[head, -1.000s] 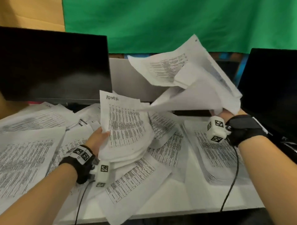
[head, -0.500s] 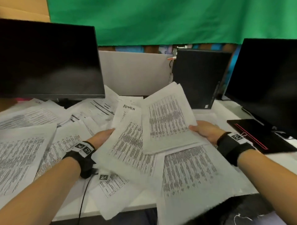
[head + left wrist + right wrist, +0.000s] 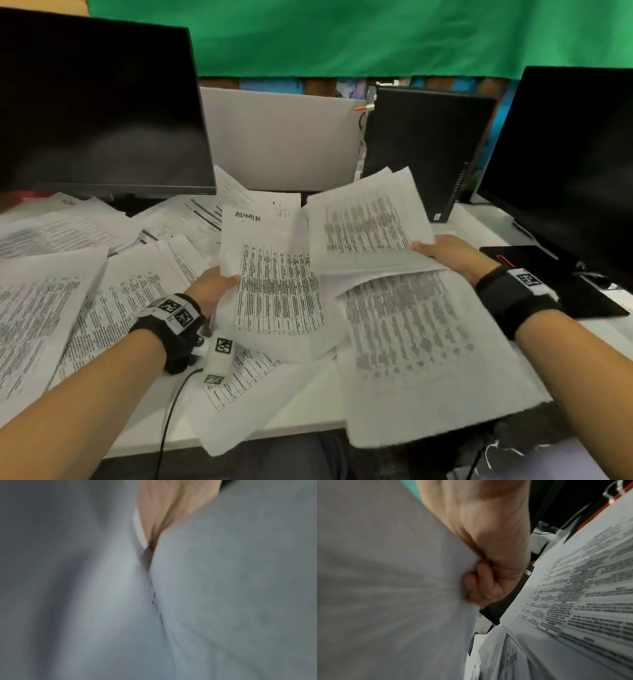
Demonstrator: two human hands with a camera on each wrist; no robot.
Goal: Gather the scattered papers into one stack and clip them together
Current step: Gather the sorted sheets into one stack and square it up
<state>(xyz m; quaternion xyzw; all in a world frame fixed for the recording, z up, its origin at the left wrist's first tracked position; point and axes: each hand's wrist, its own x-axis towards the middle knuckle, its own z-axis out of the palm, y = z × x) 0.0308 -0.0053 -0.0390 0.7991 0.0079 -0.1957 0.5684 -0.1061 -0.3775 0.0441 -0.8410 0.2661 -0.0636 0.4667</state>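
Observation:
Printed white papers lie scattered over the desk. My left hand (image 3: 214,286) grips the left edge of a thick bundle topped by a sheet marked ADMIN (image 3: 274,274). My right hand (image 3: 442,250) grips a second bundle of papers (image 3: 363,222) by its right edge and holds it tilted over the ADMIN bundle's right side. In the right wrist view its fingers (image 3: 479,585) curl under that bundle (image 3: 385,588). The left wrist view shows only paper (image 3: 223,588) and a bit of palm (image 3: 168,507). A large loose sheet (image 3: 421,349) overhangs the front edge. No clip shows clearly.
A dark monitor (image 3: 96,102) stands at the back left, another monitor (image 3: 568,164) at the right, and a black computer case (image 3: 421,147) between them. A black folder with a red line (image 3: 548,270) lies right of my right wrist. More papers (image 3: 41,308) cover the left side.
A second ago my right hand held its papers high and fanned out; it has brought them down against the ADMIN bundle. My left hand keeps its grip.

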